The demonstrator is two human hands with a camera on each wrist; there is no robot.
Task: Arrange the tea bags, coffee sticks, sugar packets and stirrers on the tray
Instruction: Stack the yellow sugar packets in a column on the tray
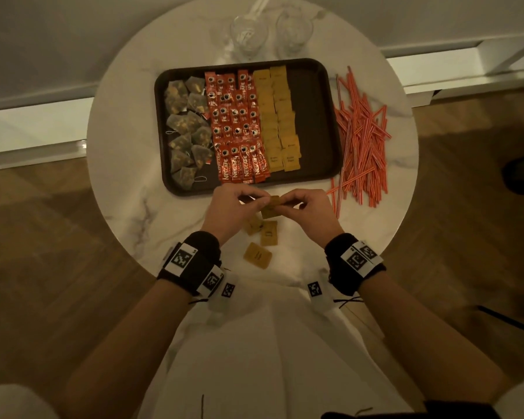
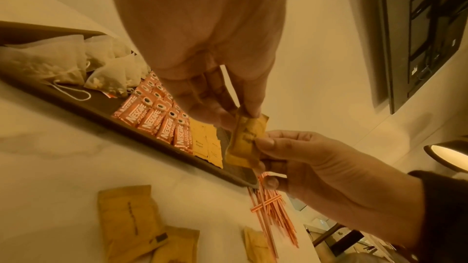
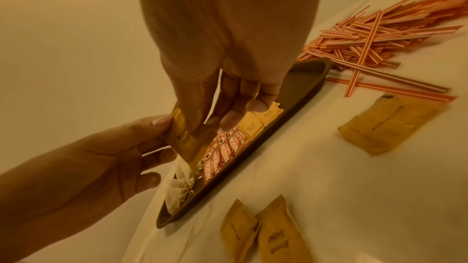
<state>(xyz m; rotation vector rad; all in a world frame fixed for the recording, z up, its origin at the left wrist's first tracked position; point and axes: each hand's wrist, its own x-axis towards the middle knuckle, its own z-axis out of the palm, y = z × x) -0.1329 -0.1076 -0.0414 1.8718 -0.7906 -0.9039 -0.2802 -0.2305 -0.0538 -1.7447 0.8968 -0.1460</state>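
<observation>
A dark tray (image 1: pixel 312 116) holds tea bags (image 1: pixel 188 128) on its left, red coffee sticks (image 1: pixel 236 125) in the middle and brown sugar packets (image 1: pixel 277 119) beside them; its right part is bare. Just in front of the tray, my left hand (image 1: pixel 262 201) and right hand (image 1: pixel 285 204) both pinch one brown sugar packet (image 1: pixel 271 208) above the table. The left wrist view shows the left hand (image 2: pixel 244 114) on the packet's (image 2: pixel 247 143) top and the right hand (image 2: pixel 264 147) on its side. Three loose sugar packets (image 1: pixel 257 255) lie under my wrists. Red-striped stirrers (image 1: pixel 360 140) lie heaped right of the tray.
The round white marble table (image 1: pixel 127 164) ends close behind my wrists. Two clear glasses (image 1: pixel 248 34) stand behind the tray. Some stirrers (image 3: pixel 390 87) stray toward the table's front right, near a loose packet (image 3: pixel 390 125). Wooden floor surrounds the table.
</observation>
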